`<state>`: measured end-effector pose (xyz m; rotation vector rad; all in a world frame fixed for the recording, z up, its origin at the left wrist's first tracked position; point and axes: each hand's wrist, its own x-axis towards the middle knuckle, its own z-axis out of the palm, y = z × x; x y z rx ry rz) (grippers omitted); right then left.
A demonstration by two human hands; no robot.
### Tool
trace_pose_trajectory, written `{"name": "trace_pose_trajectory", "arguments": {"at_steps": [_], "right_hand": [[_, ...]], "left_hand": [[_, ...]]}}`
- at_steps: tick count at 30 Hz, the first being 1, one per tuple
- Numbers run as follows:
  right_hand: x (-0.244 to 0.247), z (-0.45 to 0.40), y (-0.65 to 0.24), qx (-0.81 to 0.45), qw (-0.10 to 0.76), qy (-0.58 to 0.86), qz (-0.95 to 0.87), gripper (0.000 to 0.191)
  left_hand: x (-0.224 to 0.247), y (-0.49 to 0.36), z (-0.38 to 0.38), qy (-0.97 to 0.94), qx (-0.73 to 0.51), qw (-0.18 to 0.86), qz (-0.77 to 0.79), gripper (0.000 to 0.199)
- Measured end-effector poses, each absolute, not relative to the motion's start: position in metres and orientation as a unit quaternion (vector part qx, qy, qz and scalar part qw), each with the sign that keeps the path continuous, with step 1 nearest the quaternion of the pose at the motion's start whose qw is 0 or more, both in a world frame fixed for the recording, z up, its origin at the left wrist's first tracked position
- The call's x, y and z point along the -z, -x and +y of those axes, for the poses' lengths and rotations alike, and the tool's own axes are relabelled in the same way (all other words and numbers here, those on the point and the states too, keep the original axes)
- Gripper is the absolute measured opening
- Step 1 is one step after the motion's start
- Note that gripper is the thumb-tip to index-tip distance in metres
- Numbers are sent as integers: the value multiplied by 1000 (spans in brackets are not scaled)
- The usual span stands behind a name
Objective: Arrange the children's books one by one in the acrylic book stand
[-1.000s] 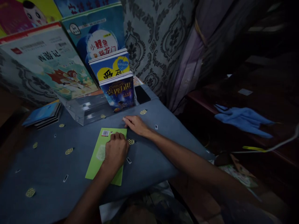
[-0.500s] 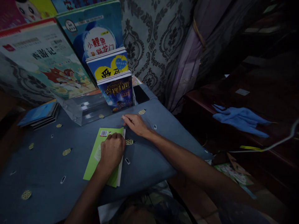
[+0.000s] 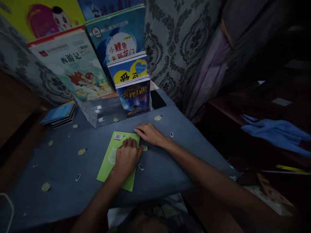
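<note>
A thin green book (image 3: 110, 165) lies back cover up on the blue cloth, its barcode at the top. My left hand (image 3: 127, 157) rests on the cover, pressing it down; its fingers are slightly bent and its thumb reaches out at the right edge. By the book's top right corner is my right hand (image 3: 152, 134), laid on its side on the cloth with thumb and fingers drawn together. Nothing shows between them. Whether its fingertips touch the corner, I cannot tell.
A clear stand (image 3: 97, 118) at the back holds several upright picture books (image 3: 80, 64) and a small dark blue book (image 3: 134, 97). Left of it lies a stack of thin books (image 3: 58, 113). A black flat object (image 3: 157, 99) sits behind right. Blue cloth (image 3: 274, 131) hangs beyond the table.
The view has swung left, so everything sits further right. The white pages that showed along the green book's right edge are now covered. My left thumb has spread outward.
</note>
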<state>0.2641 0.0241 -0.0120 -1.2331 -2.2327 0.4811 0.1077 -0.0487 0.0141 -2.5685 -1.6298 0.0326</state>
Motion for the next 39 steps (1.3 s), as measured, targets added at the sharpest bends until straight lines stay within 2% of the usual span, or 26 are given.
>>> {"name": "trace_pose_trajectory", "arguments": {"at_steps": [2,6,10,13,18,26,33,39], "right_hand": [[14,26,-264,-180,265,455,-831,25],[20,29,-264,-178,247,447,-841,19],[26,32,-266,-183,246,435,-847,17],[30,34,-265,-187,256,430,-846,15],[35,36,-263,-157,254,426,-854,18],[40,36,-261,-124,281,421,-853,28],[38,37,-260,-147,300,394,-856,32],[30,37,-262,-187,281,383,-860,27]], "left_hand": [[-11,-89,-54,881,12,42,-471,40],[-7,-36,-74,940,8,-28,-339,78],[-8,6,-90,947,-6,-76,-312,92],[-6,18,-95,950,-1,-74,-303,86],[4,11,-95,952,20,-17,-304,65],[16,-24,-82,923,34,67,-377,50],[17,-51,-56,894,49,62,-441,45],[18,-56,-54,892,95,40,-439,38]]}}
